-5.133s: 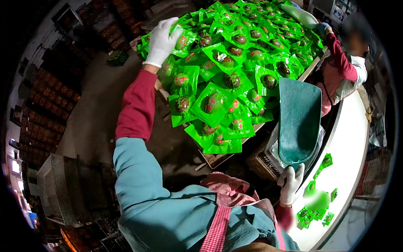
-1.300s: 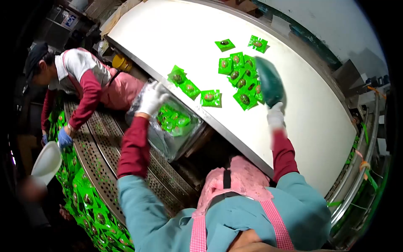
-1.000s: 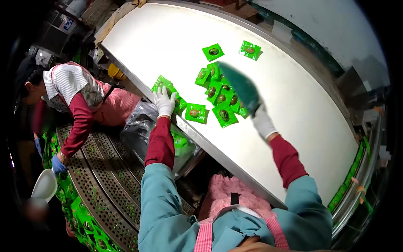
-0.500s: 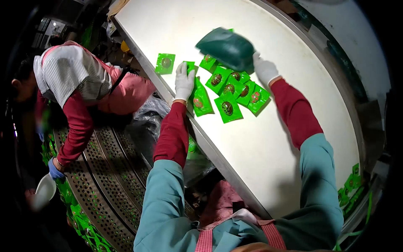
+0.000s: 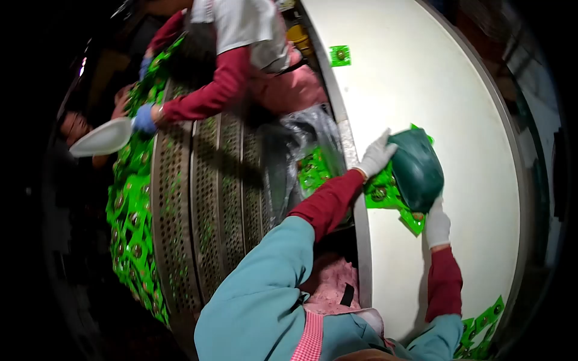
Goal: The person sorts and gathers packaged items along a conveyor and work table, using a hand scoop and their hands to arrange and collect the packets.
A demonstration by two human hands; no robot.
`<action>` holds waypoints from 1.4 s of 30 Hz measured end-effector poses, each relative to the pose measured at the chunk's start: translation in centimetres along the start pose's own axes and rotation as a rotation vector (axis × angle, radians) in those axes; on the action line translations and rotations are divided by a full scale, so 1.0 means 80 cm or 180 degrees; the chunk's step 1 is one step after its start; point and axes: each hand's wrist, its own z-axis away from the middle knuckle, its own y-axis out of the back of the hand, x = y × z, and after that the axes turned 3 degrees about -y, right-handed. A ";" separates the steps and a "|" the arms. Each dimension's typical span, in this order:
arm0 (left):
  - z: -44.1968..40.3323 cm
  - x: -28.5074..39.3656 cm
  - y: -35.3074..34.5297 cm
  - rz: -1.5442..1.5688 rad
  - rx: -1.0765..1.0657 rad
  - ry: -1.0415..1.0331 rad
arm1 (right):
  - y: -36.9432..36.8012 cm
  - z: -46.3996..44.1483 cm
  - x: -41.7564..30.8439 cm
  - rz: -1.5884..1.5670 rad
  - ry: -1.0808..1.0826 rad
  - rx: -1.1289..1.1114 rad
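Observation:
A dark green scoop (image 5: 417,168) lies hollow side down over several bright green packets (image 5: 383,194) on the white table. At its near end, my gloved right hand (image 5: 438,224) grips it; the handle is mostly hidden. My gloved left hand (image 5: 377,155) is at the scoop's left rim with fingers stretched out, beside and partly over the packets. Whether those fingers touch the rim or only the packets, I cannot tell. One packet with a round dark shape on it (image 5: 340,55) lies apart, farther up the table.
Left of the table's metal edge (image 5: 362,253) is a clear plastic bag (image 5: 280,174) with green packets inside. Perforated metal slats (image 5: 174,216) run beyond it, with heaped packets (image 5: 132,234). A co-worker in a blue glove holds a white scoop (image 5: 103,138). More packets (image 5: 481,328) lie lower right.
My right hand has brought the scoop down over the spread packets and toward the table's left edge. The packets are now bunched under it. The view has turned toward the left.

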 end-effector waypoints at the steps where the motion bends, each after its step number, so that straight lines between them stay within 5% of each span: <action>1: 0.018 0.027 0.012 0.0165 -0.0340 0.0228 | -0.010 0.018 0.005 0.0204 -0.0110 -0.0041; 6: 0.055 -0.024 -0.054 0.1757 0.0285 -0.0234 | -0.017 0.120 0.021 -0.0239 0.0067 0.0014; 8: 0.060 -0.017 -0.055 0.2878 -0.0364 0.0421 | 0.004 0.161 0.042 -0.0289 0.0180 0.0162; 9: 0.049 -0.043 -0.061 0.1750 -0.0570 -0.0495 | 0.021 0.174 0.054 -0.0322 0.0083 0.0128; 11: 0.053 0.018 -0.015 0.0669 -0.0674 -0.0562 | 0.022 0.195 0.088 -0.0395 -0.0305 0.0340; 12: 0.050 0.013 -0.020 0.0469 -0.0668 -0.0801 | 0.008 0.210 0.116 -0.0825 -0.0412 0.0762; 16: 0.043 0.018 -0.025 0.0060 -0.0615 -0.1155 | 0.086 0.309 0.113 -0.3575 -0.1728 0.0239; 17: 0.046 0.025 -0.024 0.0089 -0.0638 -0.1170 | 0.087 0.337 0.116 -0.3746 -0.1684 0.0298; 19: 0.052 0.038 -0.023 0.0136 -0.0750 -0.1161 | 0.031 0.376 0.130 -0.2512 -0.1236 0.0839; 21: 0.059 0.049 -0.025 0.0282 -0.0880 -0.1035 | -0.007 0.394 0.080 -0.2730 -0.1849 0.1354; 22: 0.064 0.058 -0.024 0.0186 -0.0948 -0.1069 | -0.034 0.389 0.066 -0.3909 -0.1523 0.1708; 23: 0.063 0.048 -0.032 0.0083 -0.0966 -0.1235 | -0.045 0.370 0.055 -0.3499 -0.1060 0.2301; 27: 0.086 0.064 -0.033 0.0077 -0.1171 -0.1244 | -0.015 0.329 0.046 -0.4720 -0.2145 0.0278; 28: 0.094 0.064 -0.031 0.0127 -0.1296 -0.1186 | -0.015 0.337 0.046 -0.4803 -0.2225 0.0361; 30: 0.109 0.060 -0.024 0.0513 -0.1406 -0.0857 | -0.016 0.361 0.047 -0.4248 -0.2251 0.2072; 32: 0.135 0.066 -0.017 0.0261 -0.0934 -0.0971 | -0.073 0.413 0.096 -0.4048 -0.2566 0.3012; 35: 0.177 0.066 -0.016 -0.0132 -0.0530 -0.1301 | -0.075 0.550 0.165 -0.2140 -0.4235 0.1599; 37: 0.197 0.069 -0.026 -0.0335 -0.0494 -0.1525 | -0.205 0.642 0.237 -0.1345 -0.4680 0.2567; 38: 0.211 0.077 -0.031 -0.0505 -0.0369 -0.1705 | -0.195 0.691 0.252 -0.1207 -0.5266 0.2224; 42: 0.249 0.102 -0.052 -0.0830 0.0076 -0.2036 | -0.287 0.852 0.318 -0.0758 -0.5591 0.2228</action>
